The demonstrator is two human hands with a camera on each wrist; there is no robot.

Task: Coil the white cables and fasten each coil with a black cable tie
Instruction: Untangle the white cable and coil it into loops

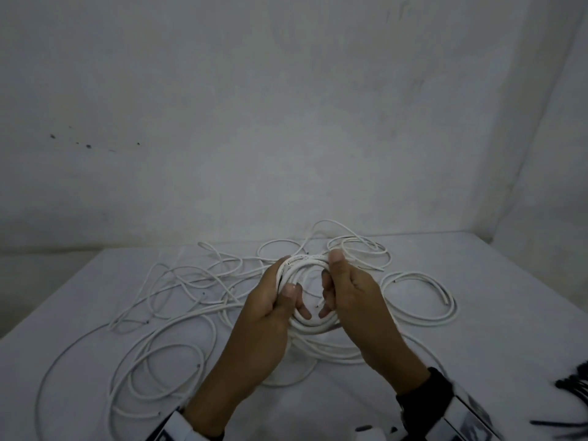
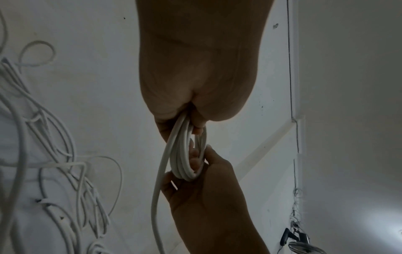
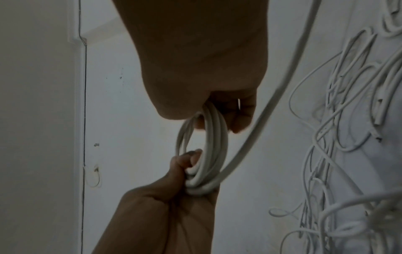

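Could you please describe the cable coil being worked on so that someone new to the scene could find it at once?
Start at the white table strewn with loose white cables. Near its middle, the left hand and right hand are raised together above it. Between them is the coil: the only tight, many-turn ring held off the table, gripped on both sides, with no tie on it visible.

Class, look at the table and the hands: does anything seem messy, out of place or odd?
Yes. Only the coil held by the left hand and right hand is neat. The loose cables sprawl tangled over the table, and the black cable ties lie at its right edge.
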